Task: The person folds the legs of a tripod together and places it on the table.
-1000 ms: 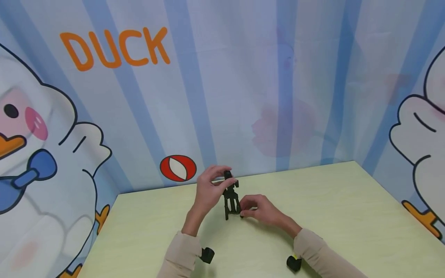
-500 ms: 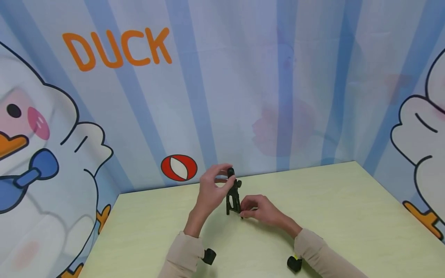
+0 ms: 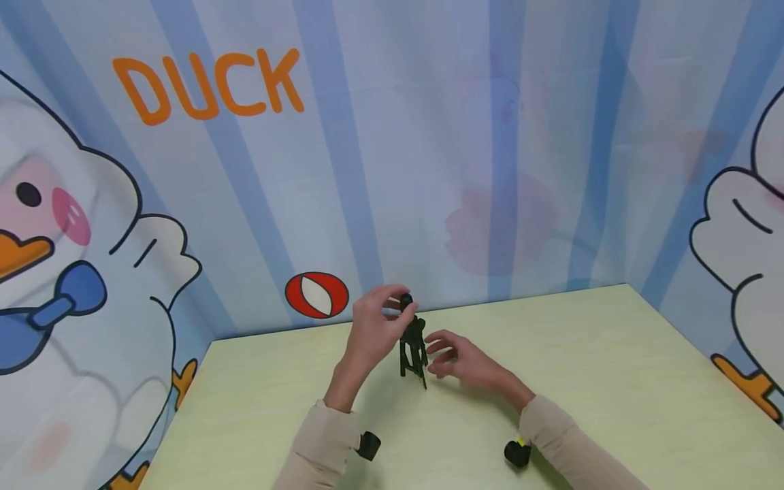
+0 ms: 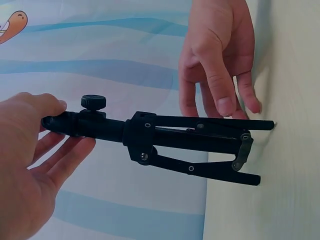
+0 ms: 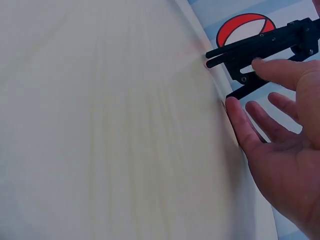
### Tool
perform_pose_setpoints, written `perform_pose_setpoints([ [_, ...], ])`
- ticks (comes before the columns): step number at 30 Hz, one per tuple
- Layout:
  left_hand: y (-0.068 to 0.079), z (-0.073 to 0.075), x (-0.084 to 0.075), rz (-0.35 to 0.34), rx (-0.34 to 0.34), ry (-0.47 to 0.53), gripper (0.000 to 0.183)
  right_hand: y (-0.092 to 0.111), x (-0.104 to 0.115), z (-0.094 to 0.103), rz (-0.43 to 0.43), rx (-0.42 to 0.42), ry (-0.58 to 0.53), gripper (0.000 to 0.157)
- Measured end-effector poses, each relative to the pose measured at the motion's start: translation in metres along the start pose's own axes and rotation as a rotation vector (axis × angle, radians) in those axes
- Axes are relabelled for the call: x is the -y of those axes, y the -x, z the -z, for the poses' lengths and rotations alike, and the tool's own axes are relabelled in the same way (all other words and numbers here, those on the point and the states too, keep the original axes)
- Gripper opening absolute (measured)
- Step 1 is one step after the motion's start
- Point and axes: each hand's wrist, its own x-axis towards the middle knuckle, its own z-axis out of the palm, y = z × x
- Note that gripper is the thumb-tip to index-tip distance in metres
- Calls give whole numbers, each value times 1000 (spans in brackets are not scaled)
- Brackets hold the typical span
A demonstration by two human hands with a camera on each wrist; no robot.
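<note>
A small black tripod (image 3: 415, 335) stands upright over the table, its legs pointing down and only slightly spread. My left hand (image 3: 375, 328) pinches its top end between thumb and fingers. The left wrist view shows a round side knob (image 4: 93, 102) just below that grip, and the hinged legs (image 4: 215, 172) joined by small braces. Beside the legs is my right hand (image 3: 462, 359), fingers loosely spread and curled round nothing. In the right wrist view its thumb overlaps the tripod (image 5: 280, 42), and one fingertip lies right at the end of a leg.
The pale yellow-green table (image 3: 539, 381) meets a blue striped backdrop (image 3: 404, 150) just behind the tripod. Black wrist cameras sit under both sleeves, a left camera (image 3: 369, 446) and a right camera (image 3: 517, 454), close over the table.
My right hand has loosened its pinch at a tripod leg and spread its fingers. My left hand has shifted slightly up and right, and the tripod has turned about its upright axis.
</note>
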Motion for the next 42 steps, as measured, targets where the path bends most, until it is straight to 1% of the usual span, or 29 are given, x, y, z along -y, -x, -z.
perform_pose_setpoints([
  [2,0,1,0,-3,12,3,21,-2,-1,0,28,15,26,41],
  [7,1,3,-1,13,47,15,20,-8,0,-3,82,23,161,27],
  [11,2,3,0,10,72,41,22,-12,2,-6,94,42,194,19],
  [16,2,3,1,22,92,74,24,-15,3,-8,69,63,163,13],
  [20,1,4,2,38,101,100,25,-17,2,-10,66,69,132,13],
  [25,0,6,2,69,147,128,27,-17,-1,-10,109,75,113,13],
  [28,0,6,1,75,181,142,28,-15,-3,-9,138,74,116,13],
  [30,1,7,1,74,195,151,29,-13,-3,-8,143,76,112,12],
  [33,3,8,3,71,188,160,30,-10,-3,-7,137,82,87,12],
  [38,8,13,8,80,134,170,31,-9,-1,-6,117,96,27,14],
  [42,10,14,11,73,105,185,31,-10,-2,-8,120,115,26,16],
])
